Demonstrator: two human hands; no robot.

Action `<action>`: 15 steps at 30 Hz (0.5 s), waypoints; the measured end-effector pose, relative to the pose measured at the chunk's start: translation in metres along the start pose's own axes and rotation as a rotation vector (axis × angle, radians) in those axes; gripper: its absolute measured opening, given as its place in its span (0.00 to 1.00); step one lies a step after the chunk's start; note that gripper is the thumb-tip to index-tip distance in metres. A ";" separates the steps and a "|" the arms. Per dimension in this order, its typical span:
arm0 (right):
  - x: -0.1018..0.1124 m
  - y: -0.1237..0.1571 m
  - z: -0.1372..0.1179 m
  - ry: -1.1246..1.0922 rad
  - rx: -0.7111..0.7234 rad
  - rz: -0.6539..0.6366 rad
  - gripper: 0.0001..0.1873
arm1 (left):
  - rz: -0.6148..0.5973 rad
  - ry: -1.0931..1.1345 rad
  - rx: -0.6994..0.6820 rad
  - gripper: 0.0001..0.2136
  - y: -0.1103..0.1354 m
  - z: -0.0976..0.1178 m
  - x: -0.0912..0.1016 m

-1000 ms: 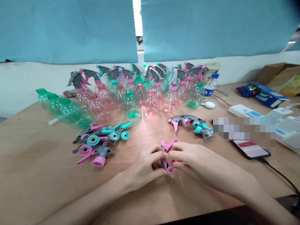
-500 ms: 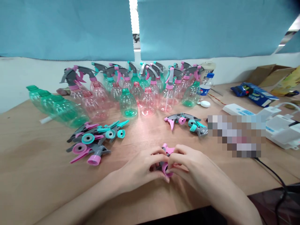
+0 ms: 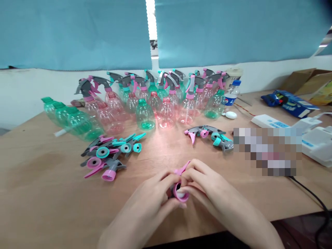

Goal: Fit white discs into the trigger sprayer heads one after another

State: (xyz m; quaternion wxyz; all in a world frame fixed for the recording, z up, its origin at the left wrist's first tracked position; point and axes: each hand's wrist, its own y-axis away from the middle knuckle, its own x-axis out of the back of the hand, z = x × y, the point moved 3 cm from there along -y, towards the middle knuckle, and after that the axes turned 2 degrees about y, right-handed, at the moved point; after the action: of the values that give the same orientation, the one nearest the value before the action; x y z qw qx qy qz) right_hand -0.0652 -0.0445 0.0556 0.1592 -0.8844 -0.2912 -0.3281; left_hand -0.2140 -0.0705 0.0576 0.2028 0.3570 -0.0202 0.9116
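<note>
Near the middle of the desk's [image 3: 160, 154] near edge, both hands close around one spray head [image 3: 182, 197], whose pink collar faces up toward the wearer. The left hand [image 3: 153, 197] grips it from the left, fingers curled over its side and thumb below the collar; the right hand [image 3: 210, 188] pinches at the collar from the right, thumb tip at its open mouth. A pink trigger [image 3: 183, 168] pokes out beyond the fingers, toward the far edge. The grey body is mostly hidden by the hands, so whether it touches the desk I cannot tell. Toward the left edge lies a heap of loose spray heads [image 3: 102, 152], grey with pink or teal collars, some overlapping; a smaller group [image 3: 225, 145] lies right of centre. Farther back, uncapped bottles stand in green and pink — one green bottle [image 3: 145, 116] beside a pink bottle [image 3: 166, 116] at the front — while green bottles [image 3: 77, 119] line up near the left edge. Behind them, along the far edge, stand bottles already fitted with spray heads [image 3: 172, 83]. Toward the far right corner are a blue-capped drink bottle [image 3: 230, 98], a white oval object [image 3: 230, 115], a blue packet [image 3: 293, 103] and a cardboard box [image 3: 297, 83], with a white power strip [image 3: 269, 121] nearer.
</note>
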 end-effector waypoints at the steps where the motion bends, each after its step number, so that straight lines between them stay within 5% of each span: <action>1: 0.002 0.001 0.002 -0.029 0.015 0.038 0.08 | 0.049 0.029 0.027 0.06 0.000 0.001 -0.003; 8: 0.020 0.009 0.011 -0.124 0.069 0.392 0.04 | 0.316 0.285 0.085 0.12 -0.012 -0.001 -0.037; 15: -0.003 0.021 0.033 -0.436 -0.152 0.681 0.04 | 0.555 0.433 0.096 0.13 -0.008 -0.014 -0.055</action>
State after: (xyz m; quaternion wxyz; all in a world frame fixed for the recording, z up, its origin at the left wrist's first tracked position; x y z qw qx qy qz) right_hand -0.0383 -0.0463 0.0275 0.1277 -0.9883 0.0162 -0.0820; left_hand -0.1840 -0.0804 0.0098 -0.0700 0.1457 -0.0302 0.9864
